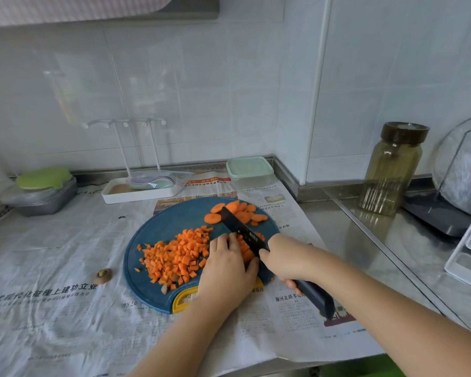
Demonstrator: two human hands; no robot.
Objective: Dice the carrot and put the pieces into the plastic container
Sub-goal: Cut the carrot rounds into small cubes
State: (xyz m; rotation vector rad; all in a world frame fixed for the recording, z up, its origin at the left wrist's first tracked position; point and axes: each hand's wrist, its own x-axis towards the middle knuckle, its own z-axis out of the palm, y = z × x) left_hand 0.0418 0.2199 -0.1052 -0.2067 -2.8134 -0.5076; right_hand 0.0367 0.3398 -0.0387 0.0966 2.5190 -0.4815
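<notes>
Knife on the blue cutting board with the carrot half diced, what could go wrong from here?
1. The left hand holds the carrot strips right against the knife blade, so a finger could get nicked.
2. The diced pile spreads close to the board edge, so pieces could spill onto the newspaper.
3. The plastic container has its lid on, so transfer will stall until it is opened.

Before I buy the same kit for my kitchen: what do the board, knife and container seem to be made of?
Board: probably plastic, matte blue, with a moulded rim groove and a yellow handle insert.
Knife: dark matte blade, likely coated steel, though ceramic can't be ruled out; dark plastic-looking handle.
Container: translucent plastic with a pale green lid.
</notes>
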